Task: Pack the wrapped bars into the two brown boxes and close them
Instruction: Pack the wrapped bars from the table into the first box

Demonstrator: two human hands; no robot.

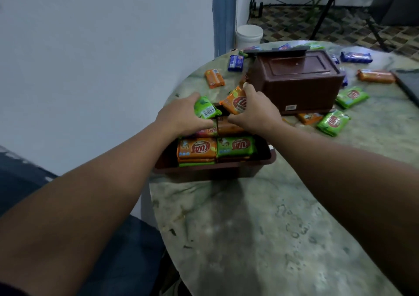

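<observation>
Head view, mid-frame: your left hand point(181, 114) grips a green bar point(205, 108), your right hand point(256, 112) an orange bar point(235, 101), over the near box point(215, 167) (nearly full); crowded rows may jam, spilling bars onto the bench point(260, 216).

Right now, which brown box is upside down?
The far brown box, bottom panel and sticker showing. The near brown box sits open, with bars inside.
</observation>
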